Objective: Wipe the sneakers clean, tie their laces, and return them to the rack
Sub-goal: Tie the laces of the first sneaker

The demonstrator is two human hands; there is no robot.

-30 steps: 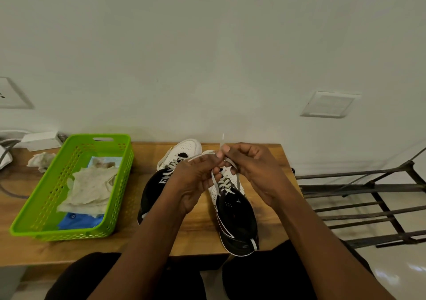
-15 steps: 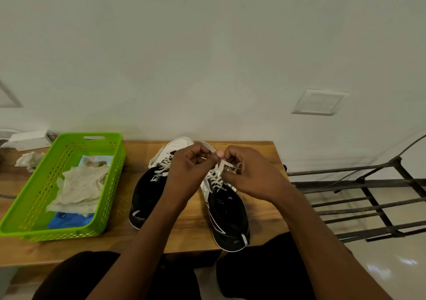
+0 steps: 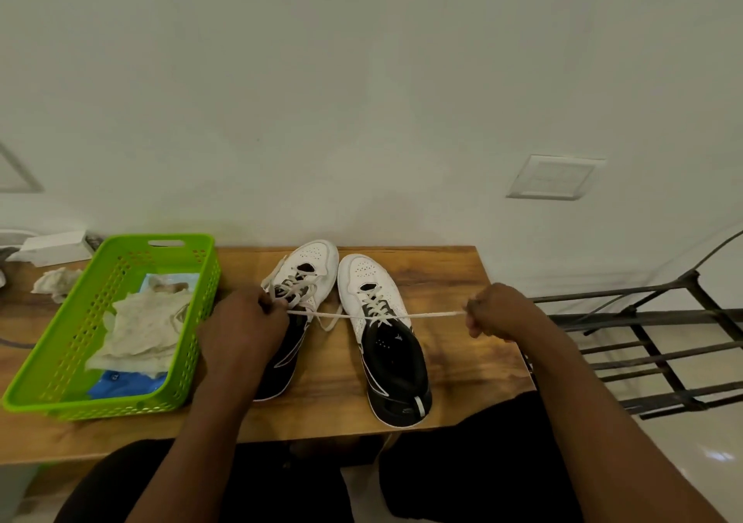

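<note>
Two black-and-white sneakers stand side by side on the wooden table (image 3: 450, 277), toes toward the wall. The right sneaker (image 3: 386, 329) has its white lace (image 3: 434, 315) stretched sideways in a taut line across its tongue. My left hand (image 3: 241, 329) grips one lace end, resting over the left sneaker (image 3: 309, 273) and hiding its heel. The other lace end is pinched in my right hand (image 3: 498, 313), out past the right sneaker's right side. A loose lace of the left sneaker lies between the shoes.
A green plastic basket (image 3: 189, 321) with used wipes and a blue pack sits at the table's left. A crumpled wipe (image 3: 56, 283) and a white box (image 3: 52, 243) lie behind it. The dark metal shoe rack (image 3: 643, 345) stands to the right, beyond the table's edge.
My hands were together above the right sneaker's tongue; they have pulled apart, left and right, drawing the lace ends out tight. The camera view also dropped slightly.
</note>
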